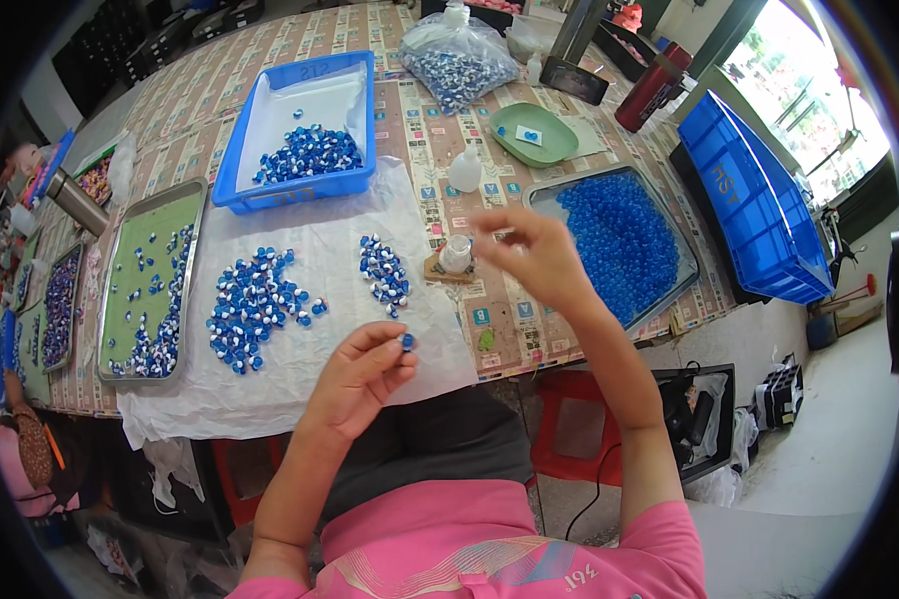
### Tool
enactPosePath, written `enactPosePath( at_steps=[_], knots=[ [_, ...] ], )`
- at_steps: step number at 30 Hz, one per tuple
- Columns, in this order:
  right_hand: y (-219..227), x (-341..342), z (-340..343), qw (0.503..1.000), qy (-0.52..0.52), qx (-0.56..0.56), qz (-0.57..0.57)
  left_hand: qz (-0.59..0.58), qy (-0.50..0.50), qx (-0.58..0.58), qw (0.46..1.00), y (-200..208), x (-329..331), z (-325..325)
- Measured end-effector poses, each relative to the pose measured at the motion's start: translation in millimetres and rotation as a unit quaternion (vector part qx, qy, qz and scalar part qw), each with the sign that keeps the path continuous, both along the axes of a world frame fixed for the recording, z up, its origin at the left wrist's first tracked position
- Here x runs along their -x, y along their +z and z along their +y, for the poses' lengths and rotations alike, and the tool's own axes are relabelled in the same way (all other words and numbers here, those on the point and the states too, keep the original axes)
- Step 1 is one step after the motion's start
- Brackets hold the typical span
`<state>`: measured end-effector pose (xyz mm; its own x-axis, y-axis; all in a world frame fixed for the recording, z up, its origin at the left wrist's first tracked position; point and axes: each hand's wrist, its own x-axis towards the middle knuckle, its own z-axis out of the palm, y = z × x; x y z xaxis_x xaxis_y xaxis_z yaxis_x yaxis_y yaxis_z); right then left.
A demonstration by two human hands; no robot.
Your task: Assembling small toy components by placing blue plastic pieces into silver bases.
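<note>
My left hand (pixel 363 377) pinches a small blue bead (pixel 407 341) between thumb and fingertips, above the near edge of the white paper sheet (pixel 425 364). To the right, my right hand (pixel 537 258) is raised with its fingers curled together beside a small white jar (pixel 455 256) on a brown pad. Whatever its fingertips may hold is too small to make out. On the sheet lie a small pile of blue-and-white beads (pixel 384 272) and a larger pile (pixel 255 309). A metal tray of plain blue beads (pixel 624 240) sits right of my right hand.
A blue plastic bin (pixel 368 120) with blue-and-white beads stands behind the piles, a green-lined metal tray (pixel 192 270) to its left. Farther back are a bag of beads (pixel 457 65), a green dish (pixel 559 150), a white bottle (pixel 464 170) and a red flask (pixel 654 88). A blue crate (pixel 754 200) stands right.
</note>
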<state>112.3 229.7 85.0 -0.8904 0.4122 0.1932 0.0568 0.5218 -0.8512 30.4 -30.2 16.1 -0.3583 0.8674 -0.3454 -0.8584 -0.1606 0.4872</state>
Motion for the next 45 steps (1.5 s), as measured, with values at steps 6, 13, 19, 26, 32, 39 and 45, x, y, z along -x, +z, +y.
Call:
enactPosePath(
  at_steps=[6,13,19,26,32,39,45],
  knots=[
    [-60.1,68.0,68.5,0.984,-0.144,-0.105,0.016,0.18,0.151,0.089,0.968,8.4,21.6,-28.9],
    [-56.0,102.7,72.8,0.986,-0.083,0.114,-0.088,0.563,0.178,0.292,0.753,9.4,34.9,-32.6],
    [-43.2,70.0,35.9,0.968,-0.062,0.244,0.008,0.787,0.192,0.287,0.511,-0.5,62.2,-39.9],
    [-21.1,-9.0,9.3,0.978,-0.054,0.199,-0.04,0.793,0.199,0.301,0.491,9.2,62.6,-29.3],
    [-15.2,-30.0,-5.6,0.988,-0.078,0.134,-0.015,0.846,0.157,0.266,0.434,2.7,67.1,-16.2],
    [-10.0,-34.1,-6.7,0.992,-0.086,0.089,0.001,0.836,0.194,0.314,0.406,-0.7,58.2,-24.1],
    [-11.2,-29.4,-8.6,0.995,-0.089,0.023,0.038,0.846,0.193,0.313,0.385,-2.3,58.2,-24.8]
  ],
)
